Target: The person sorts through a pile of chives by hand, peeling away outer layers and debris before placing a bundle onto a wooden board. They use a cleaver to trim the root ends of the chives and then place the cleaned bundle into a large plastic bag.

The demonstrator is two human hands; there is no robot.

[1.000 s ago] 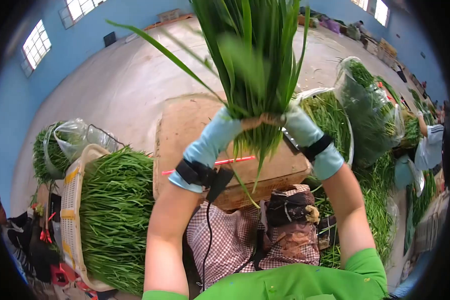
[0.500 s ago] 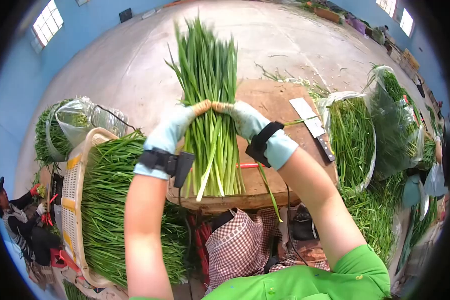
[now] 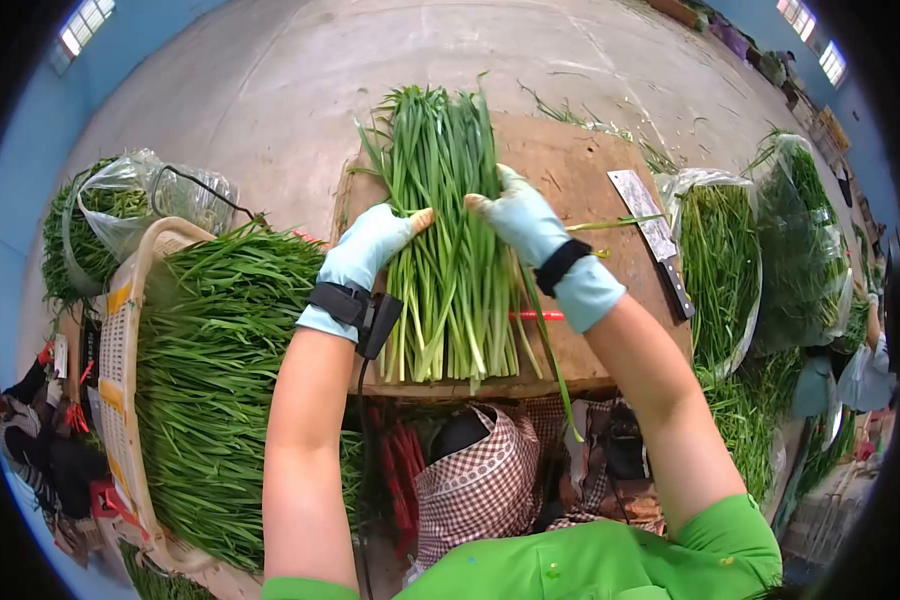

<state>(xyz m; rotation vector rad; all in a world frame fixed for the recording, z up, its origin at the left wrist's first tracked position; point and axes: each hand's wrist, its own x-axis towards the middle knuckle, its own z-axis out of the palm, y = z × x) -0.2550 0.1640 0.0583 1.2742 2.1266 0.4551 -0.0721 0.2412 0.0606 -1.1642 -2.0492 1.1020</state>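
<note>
Flat-leaved bundle (image 3: 448,235) lies on scuffed wooden desk (image 3: 595,260), pale stems (image 3: 450,345) toward six o'clock; gloved left grip (image 3: 368,245) and right grip (image 3: 523,225) curl inward, clasping its sides

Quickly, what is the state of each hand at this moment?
Left hand, pale-blue-gloved: curved against left side of the long, leafy green bundle; closed grip cannot be told.
Right hand, likewise gloved: curved at its right side; closed grip cannot be told.
</note>
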